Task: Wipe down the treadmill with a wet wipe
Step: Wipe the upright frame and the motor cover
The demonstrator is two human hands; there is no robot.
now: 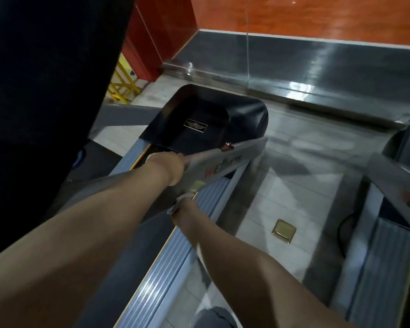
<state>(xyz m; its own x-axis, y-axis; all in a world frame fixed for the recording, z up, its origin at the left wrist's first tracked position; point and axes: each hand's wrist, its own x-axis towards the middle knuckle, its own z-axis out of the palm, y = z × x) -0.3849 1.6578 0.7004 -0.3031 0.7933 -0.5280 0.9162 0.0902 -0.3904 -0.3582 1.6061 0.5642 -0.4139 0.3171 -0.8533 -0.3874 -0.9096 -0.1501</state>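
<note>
We start at the fingers. The right hand (pixel 184 210) pinches the wet wipe (pixel 178 202) in a small bunch, and the wipe's upper end presses against the underside of the grey upright strut (pixel 223 159) of the treadmill. The left hand (pixel 168 168) curls round the same strut just above, gripping it as a brace.

Handling, as we judge it: the wipe is light, limp and damp. It folds under pressure and slides easily on painted metal, so we hold it bunched at one end and let the free part lie flat on the surface. The strut is stiff and fixed and it takes firm pressure without giving.

Outward from the hands, the ribbed side rail (pixel 166 263) runs along the right edge of the deck, directly beneath the wipe. The black motor cover (pixel 223 114) sits at the front end of the deck, beyond the strut.

A dark console panel (pixel 45 67) fills the upper left and hides the belt. A second treadmill (pixel 388 252) stands to the right, well apart, with tiled floor (pixel 294 197) and a brass floor plate (pixel 284 231) between. The low strut angle and the rail beneath it limit wrist room.
</note>
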